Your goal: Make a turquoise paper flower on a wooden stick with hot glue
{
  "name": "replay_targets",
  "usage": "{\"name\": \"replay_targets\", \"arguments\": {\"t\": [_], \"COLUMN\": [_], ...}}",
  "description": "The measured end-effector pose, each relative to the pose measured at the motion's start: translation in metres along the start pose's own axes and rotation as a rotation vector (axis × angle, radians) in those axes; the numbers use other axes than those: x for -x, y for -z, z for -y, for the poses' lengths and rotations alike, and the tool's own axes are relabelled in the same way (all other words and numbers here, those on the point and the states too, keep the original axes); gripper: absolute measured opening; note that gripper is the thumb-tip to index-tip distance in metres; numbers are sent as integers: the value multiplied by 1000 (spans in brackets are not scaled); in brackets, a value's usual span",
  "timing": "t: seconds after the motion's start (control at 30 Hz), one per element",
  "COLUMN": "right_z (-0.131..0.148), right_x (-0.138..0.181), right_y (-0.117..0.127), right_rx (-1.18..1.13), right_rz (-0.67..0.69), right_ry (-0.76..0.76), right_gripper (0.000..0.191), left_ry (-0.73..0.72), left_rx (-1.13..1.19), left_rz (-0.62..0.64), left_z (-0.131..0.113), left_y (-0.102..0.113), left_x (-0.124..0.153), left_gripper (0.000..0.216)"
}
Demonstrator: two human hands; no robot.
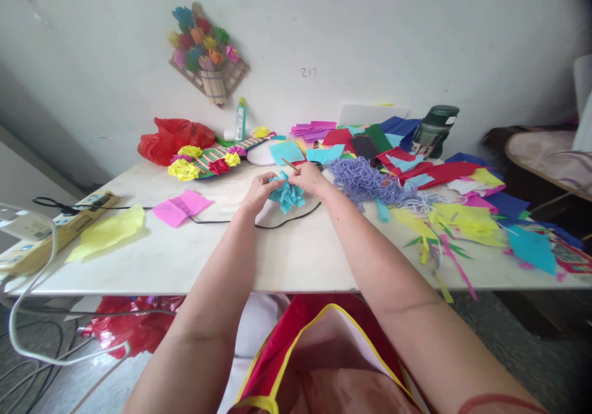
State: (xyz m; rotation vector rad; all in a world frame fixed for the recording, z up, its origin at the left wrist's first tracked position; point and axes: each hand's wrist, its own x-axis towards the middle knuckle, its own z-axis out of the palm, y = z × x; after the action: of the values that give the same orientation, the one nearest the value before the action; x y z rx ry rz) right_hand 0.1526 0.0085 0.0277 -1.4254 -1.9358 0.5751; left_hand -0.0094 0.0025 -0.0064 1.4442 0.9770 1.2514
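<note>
My left hand [259, 190] and my right hand [309, 178] meet over the middle of the white table [185, 260]. Between them is a crumpled blue tissue-paper flower [287, 195]; the left fingers pinch its left side. My right hand is closed on a thin wooden stick [289, 165] that pokes up and to the left above the flower, and it also touches the flower's right side. A black cable [240, 221] runs under the hands.
Pink paper [181, 207] and yellow paper [108, 232] lie at left near a power strip [60, 226]. A purple yarn pile [363, 181], coloured paper sheets [467, 216], a green bottle [435, 130], a glue bottle [240, 120], finished paper flowers [198, 161] and a red bag [173, 137] crowd the back and right.
</note>
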Motion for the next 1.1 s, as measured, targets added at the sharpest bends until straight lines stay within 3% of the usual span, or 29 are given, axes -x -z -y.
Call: {"name": "replay_targets", "arguments": {"t": [0.9, 1.1], "right_z": [8, 10], "right_x": [4, 4], "right_y": [-1, -1], "right_rx": [150, 191], "right_rz": [-21, -21], "right_ry": [6, 15], "right_gripper": [15, 19], "left_ry": [-5, -8], "left_rx": [-42, -39], "left_rz": [-54, -138], "left_z": [0, -1], "left_y": [-1, -2], "left_x": [-2, -2], "left_gripper": [24, 20]}}
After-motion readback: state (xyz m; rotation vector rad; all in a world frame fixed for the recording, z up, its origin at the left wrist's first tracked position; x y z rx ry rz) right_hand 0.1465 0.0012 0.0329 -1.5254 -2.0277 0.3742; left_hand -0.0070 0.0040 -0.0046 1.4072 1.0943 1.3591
